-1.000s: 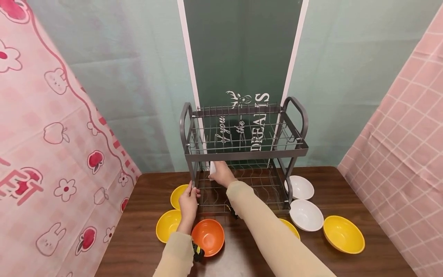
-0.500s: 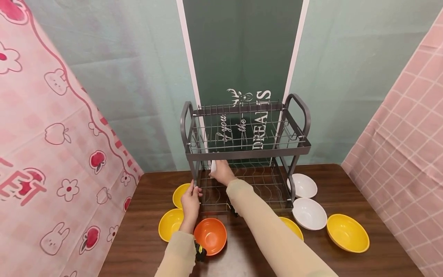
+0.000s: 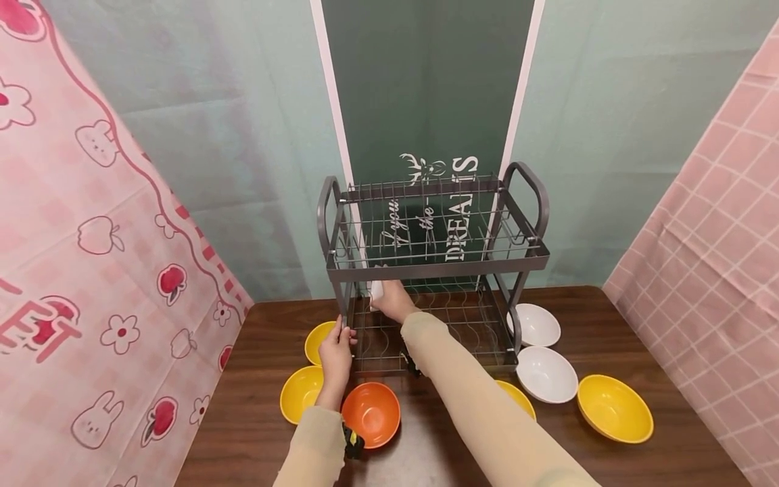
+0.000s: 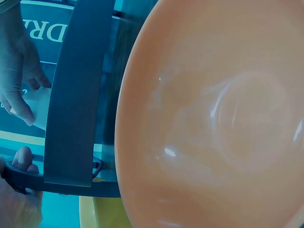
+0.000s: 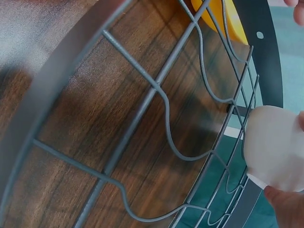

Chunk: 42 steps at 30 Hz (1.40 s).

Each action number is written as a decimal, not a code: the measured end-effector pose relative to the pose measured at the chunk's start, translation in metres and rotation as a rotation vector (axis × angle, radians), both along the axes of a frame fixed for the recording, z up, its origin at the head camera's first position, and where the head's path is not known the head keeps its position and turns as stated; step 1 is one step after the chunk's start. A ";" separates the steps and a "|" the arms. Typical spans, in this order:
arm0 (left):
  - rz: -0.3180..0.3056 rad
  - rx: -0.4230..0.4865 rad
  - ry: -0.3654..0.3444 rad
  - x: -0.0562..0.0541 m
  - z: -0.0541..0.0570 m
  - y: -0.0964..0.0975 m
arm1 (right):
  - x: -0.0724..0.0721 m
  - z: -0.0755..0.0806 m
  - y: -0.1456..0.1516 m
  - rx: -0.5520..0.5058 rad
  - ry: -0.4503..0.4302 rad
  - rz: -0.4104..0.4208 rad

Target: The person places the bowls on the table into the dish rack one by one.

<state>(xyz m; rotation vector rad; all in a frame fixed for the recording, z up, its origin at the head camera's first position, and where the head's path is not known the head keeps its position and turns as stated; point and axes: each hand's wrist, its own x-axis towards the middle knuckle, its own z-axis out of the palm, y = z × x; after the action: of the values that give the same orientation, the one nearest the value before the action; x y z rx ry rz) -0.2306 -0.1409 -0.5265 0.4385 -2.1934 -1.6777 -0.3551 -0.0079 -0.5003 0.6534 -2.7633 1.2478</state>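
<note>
A dark grey two-tier dish rack stands on the wooden table. My right hand reaches between its tiers and pinches a white bowl, which stands on edge by the wires at the left end of the lower tier. Only a sliver of this bowl shows in the head view. My left hand grips the rack's front left post, its fingers curled round the frame in the left wrist view. Just below the left hand lies an orange bowl, large in the left wrist view.
Yellow bowls stand left of the rack. To its right are two white bowls and a yellow bowl. Another yellow bowl is partly hidden by my right sleeve. Behind the rack hangs a green curtain.
The head view has shifted slightly. Inside the lower tier, the white bowl tilts a little in my right hand. My left hand keeps its grip on the post.
</note>
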 end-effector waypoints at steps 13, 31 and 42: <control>-0.015 0.005 -0.004 -0.001 0.001 0.003 | -0.003 -0.002 0.000 -0.016 -0.030 -0.016; -0.018 -0.015 0.001 -0.001 0.002 0.000 | -0.004 -0.005 -0.005 0.020 -0.055 -0.023; -0.023 -0.015 -0.006 0.000 0.000 -0.002 | 0.002 -0.004 0.001 0.173 -0.014 -0.086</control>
<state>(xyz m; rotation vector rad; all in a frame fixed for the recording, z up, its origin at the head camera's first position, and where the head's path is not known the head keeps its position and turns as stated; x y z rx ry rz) -0.2304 -0.1430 -0.5264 0.4166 -2.2219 -1.6720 -0.3531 -0.0073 -0.5041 0.5311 -2.8998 1.0102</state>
